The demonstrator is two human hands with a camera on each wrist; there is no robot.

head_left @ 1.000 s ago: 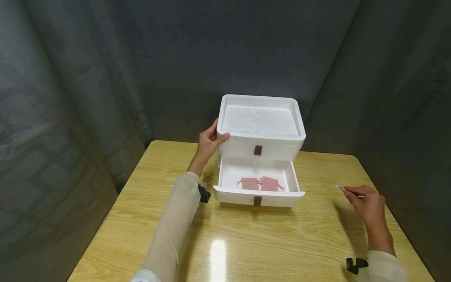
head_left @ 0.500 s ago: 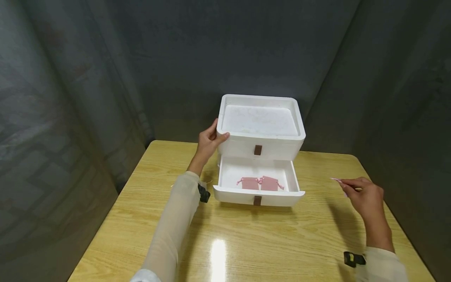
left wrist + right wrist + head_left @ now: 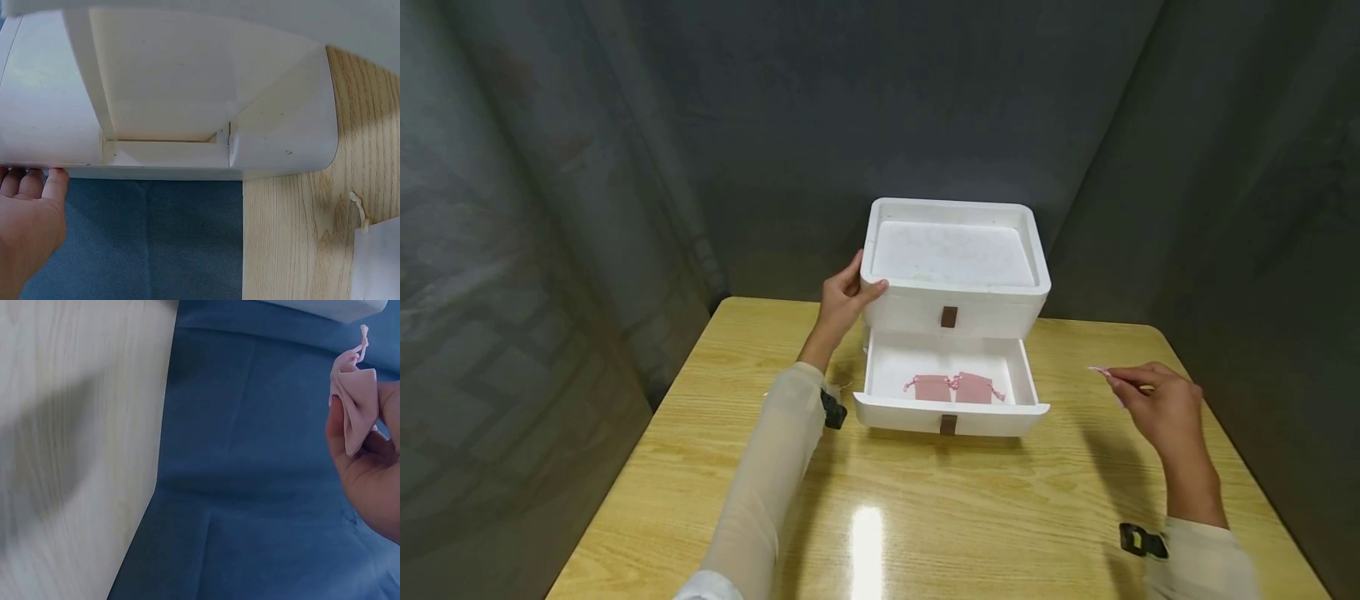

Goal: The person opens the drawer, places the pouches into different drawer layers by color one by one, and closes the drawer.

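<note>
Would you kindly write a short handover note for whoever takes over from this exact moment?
Left hand: grips the top left corner of the white drawer box, steadying it.
Right hand: off to the right above the table, pinching a small pink pouch.
Bottom drawer: pulled open, with two pink pouches lying side by side inside. Top drawer is closed.
Done: drawer opened, two pouches in.
Left, as it looks: place the held pouch in the drawer, then probably push it shut.
</note>
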